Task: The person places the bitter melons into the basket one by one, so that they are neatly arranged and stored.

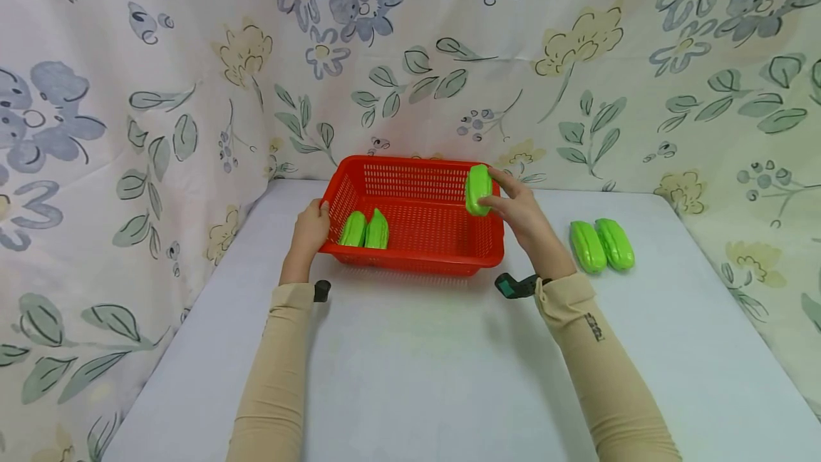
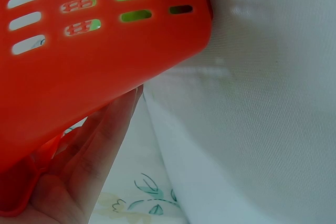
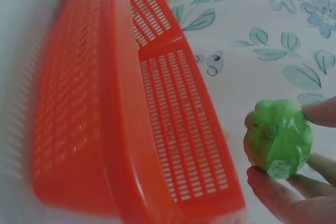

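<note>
A red plastic basket (image 1: 410, 259) with slotted walls stands at the back of the table. My left hand (image 1: 311, 225) grips its left rim; in the left wrist view the fingers (image 2: 100, 150) reach beneath the red edge. Above the basket's right end, my right hand (image 1: 521, 209) pinches a bright green, ridged, gourd-like vegetable (image 1: 477, 191) between thumb and fingers. The right wrist view shows the rounded end of that green vegetable (image 3: 278, 137), apart from the basket wall. Inside the basket's left end lie two similar green vegetables, one (image 1: 353, 229) beside the other (image 1: 377, 229).
To the right of the basket, two more green vegetables lie side by side on the table, one on the left (image 1: 587, 247) and one on the right (image 1: 615, 244). The white tabletop (image 1: 410, 369) meets a flower-printed cloth (image 1: 410, 41) at the back and sides.
</note>
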Motion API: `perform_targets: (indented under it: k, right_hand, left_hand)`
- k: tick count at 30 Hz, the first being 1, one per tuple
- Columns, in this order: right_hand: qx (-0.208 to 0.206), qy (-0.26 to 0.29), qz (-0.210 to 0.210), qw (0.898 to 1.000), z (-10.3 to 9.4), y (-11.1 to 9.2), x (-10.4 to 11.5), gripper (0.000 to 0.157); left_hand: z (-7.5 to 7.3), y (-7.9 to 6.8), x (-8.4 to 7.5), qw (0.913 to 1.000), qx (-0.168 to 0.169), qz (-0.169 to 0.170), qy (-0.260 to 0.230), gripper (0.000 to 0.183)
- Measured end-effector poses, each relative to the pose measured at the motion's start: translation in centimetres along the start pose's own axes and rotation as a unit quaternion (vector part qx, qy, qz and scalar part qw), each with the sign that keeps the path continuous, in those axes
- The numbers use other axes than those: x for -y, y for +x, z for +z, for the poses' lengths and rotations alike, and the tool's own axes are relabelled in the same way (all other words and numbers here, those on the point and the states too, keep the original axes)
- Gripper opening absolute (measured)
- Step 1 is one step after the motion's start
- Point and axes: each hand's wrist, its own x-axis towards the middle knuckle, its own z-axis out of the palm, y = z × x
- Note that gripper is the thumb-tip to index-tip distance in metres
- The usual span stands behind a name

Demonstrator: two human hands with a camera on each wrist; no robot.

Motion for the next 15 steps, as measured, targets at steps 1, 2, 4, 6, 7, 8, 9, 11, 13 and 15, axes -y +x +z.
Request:
perform_targets:
  k: [1, 2, 4, 6, 7, 8, 9, 11, 13, 15]
  right_hand:
    - [0.0, -0.002, 0.002, 1.0, 0.2, 0.0, 0.0, 0.072]
    - [0.0, -0.005, 0.003, 1.0, 0.4, 0.1, 0.1, 0.072]
    - [-0.001, -0.008, 0.01, 1.0, 0.8, 0.2, 0.2, 0.072]
    - [0.001, -0.004, 0.015, 1.0, 1.1, 0.4, 0.2, 0.071]
    - [0.002, -0.001, 0.016, 1.0, 1.3, 0.5, 0.3, 0.071]
    - [0.004, 0.002, 0.016, 1.0, 1.5, 0.6, 0.3, 0.071]
    - [0.005, 0.003, 0.017, 1.0, 1.7, 0.7, 0.3, 0.071]
    - [0.007, 0.001, 0.017, 1.0, 2.0, 0.9, 0.3, 0.07]
    - [0.008, -0.002, 0.02, 1.0, 2.4, 1.0, 0.3, 0.07]
    - [0.01, -0.004, 0.025, 1.0, 2.7, 1.2, 0.3, 0.069]
  left_hand:
    - [0.0, 0.0, 0.0, 1.0, 0.0, 0.001, 0.0, 0.051]
    - [0.0, 0.0, 0.0, 1.0, 0.001, 0.001, -0.001, 0.051]
    - [0.0, 0.0, 0.0, 1.0, 0.0, 0.001, -0.002, 0.051]
    - [-0.1, -0.1, 0.0, 1.0, -0.001, 0.002, -0.004, 0.051]
    - [-0.1, -0.1, 0.0, 1.0, -0.001, 0.002, -0.005, 0.051]
    - [-0.1, -0.1, -0.1, 1.0, -0.001, 0.002, -0.005, 0.051]
    - [-0.1, -0.1, -0.1, 1.0, -0.002, 0.002, -0.005, 0.05]
    - [-0.1, -0.1, -0.1, 1.0, -0.003, 0.002, -0.005, 0.05]
    - [-0.2, -0.1, -0.1, 1.0, -0.002, 0.0, -0.005, 0.05]
    - [-0.1, -0.2, -0.2, 1.0, -0.002, 0.0, -0.006, 0.05]
